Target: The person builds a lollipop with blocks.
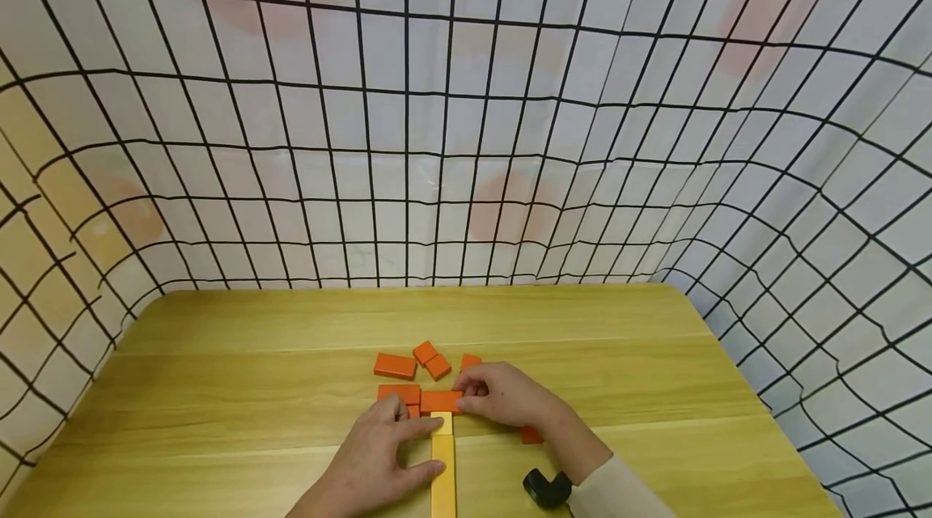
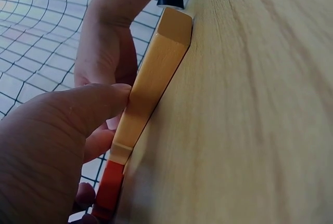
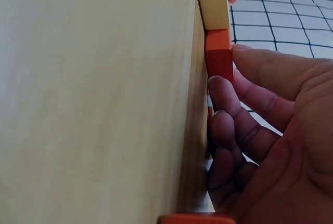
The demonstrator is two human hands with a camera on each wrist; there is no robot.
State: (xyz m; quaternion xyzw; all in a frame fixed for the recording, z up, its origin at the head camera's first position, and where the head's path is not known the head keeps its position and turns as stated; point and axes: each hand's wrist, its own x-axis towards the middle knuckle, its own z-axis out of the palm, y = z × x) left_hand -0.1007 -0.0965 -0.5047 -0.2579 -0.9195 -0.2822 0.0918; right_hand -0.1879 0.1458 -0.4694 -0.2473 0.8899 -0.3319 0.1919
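Observation:
My right hand (image 1: 510, 395) pinches the right end of an orange block (image 1: 439, 401) between thumb and fingertips; the right wrist view shows the thumb on its upper face. This block lies crosswise against a small pale yellow block (image 1: 441, 424), which tops a long yellow block (image 1: 442, 477). My left hand (image 1: 374, 453) lies to the left, index fingertip on the small yellow block and thumb touching the long one. Its other fingers are near an orange block (image 1: 399, 393) and a smaller orange block (image 1: 413, 412), partly hidden.
Beyond the hands lie an orange block (image 1: 396, 366), two small orange blocks (image 1: 438, 367) and another one (image 1: 470, 360) partly behind the right hand. One orange block (image 1: 531, 435) sits under the right wrist, near a black wrist device (image 1: 548, 490). Black netting (image 1: 451, 202) borders the wooden table (image 1: 218, 388).

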